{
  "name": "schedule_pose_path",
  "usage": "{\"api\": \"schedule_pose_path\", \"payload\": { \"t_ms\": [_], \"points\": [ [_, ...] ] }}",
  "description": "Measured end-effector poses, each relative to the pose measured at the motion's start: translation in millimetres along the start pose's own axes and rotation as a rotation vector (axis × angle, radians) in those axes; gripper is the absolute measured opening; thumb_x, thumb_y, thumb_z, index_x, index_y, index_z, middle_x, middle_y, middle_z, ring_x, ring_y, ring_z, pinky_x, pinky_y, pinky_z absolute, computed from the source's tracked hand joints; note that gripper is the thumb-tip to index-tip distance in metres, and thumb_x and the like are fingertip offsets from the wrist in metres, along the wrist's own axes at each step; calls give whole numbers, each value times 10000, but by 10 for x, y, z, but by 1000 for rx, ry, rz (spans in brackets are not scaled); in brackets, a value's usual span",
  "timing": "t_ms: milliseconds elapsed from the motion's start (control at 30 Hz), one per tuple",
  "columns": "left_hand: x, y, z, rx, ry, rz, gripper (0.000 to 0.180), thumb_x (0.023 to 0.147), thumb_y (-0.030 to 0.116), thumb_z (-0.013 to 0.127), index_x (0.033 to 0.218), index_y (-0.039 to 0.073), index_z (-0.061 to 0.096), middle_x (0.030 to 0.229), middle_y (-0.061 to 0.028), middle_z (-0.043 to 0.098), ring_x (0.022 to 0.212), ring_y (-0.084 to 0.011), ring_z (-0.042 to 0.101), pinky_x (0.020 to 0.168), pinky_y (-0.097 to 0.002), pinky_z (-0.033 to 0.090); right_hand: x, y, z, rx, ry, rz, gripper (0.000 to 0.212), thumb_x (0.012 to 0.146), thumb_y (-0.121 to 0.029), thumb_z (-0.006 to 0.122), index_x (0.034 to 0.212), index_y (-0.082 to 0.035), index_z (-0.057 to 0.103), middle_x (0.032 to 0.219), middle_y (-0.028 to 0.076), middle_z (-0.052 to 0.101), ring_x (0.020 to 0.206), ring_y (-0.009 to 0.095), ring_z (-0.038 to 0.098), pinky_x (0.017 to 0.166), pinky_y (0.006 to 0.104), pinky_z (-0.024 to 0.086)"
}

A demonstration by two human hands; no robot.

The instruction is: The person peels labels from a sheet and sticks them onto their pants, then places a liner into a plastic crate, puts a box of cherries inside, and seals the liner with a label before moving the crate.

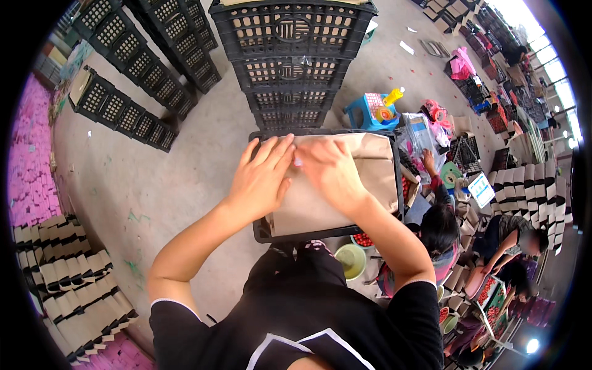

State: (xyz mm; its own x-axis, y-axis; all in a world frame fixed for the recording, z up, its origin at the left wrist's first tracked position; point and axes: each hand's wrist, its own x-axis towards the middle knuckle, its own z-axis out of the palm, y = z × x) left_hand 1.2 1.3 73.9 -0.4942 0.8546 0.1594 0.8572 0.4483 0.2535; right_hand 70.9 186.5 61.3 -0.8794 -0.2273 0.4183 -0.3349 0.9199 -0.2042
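Observation:
A black plastic crate [327, 235] stands in front of me, covered inside its rim by brown paper [374, 182]. Near the far left corner of the crate, my left hand [262, 176] lies on the paper with its fingers stretched out and nothing in it. Beside it, my right hand [331, 169] is over the paper with its fingers bent and blurred. A tiny pale pinkish spot shows at its fingertips; I cannot make out what it is. The far right part of the paper has folds and creases.
Stacked black crates [293, 37] rise just beyond; more crate stacks [132, 65] stand at left. To the right are a blue stool [370, 111] with a yellow bottle [393, 96], a co-worker [441, 228], and a green bucket [351, 261] near my legs.

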Motion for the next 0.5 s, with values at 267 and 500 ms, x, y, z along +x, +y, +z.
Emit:
{"api": "schedule_pose_path", "payload": {
  "t_ms": [267,500],
  "points": [
    [-250,-76,-6,-108,-101,-240,671,813,209,617,1423,97,358,1516,-87,275,1402,-335,211,1136,-515,150,-525,424,-666,276,-176,32,283,813,-179,646,1072,-65,646,1117,85,638,1152,279,525,1047,494,306],
    [-451,-18,249,-842,141,-554,780,862,64,480,1502,109,35,1487,-227,274,1345,-374,334,1091,-388,282,-1202,906,-377,945,93,911,641,911,-110,535,1462,-6,224,1417,103,365,1297,185,328,1063,273,249]
  ]
}}
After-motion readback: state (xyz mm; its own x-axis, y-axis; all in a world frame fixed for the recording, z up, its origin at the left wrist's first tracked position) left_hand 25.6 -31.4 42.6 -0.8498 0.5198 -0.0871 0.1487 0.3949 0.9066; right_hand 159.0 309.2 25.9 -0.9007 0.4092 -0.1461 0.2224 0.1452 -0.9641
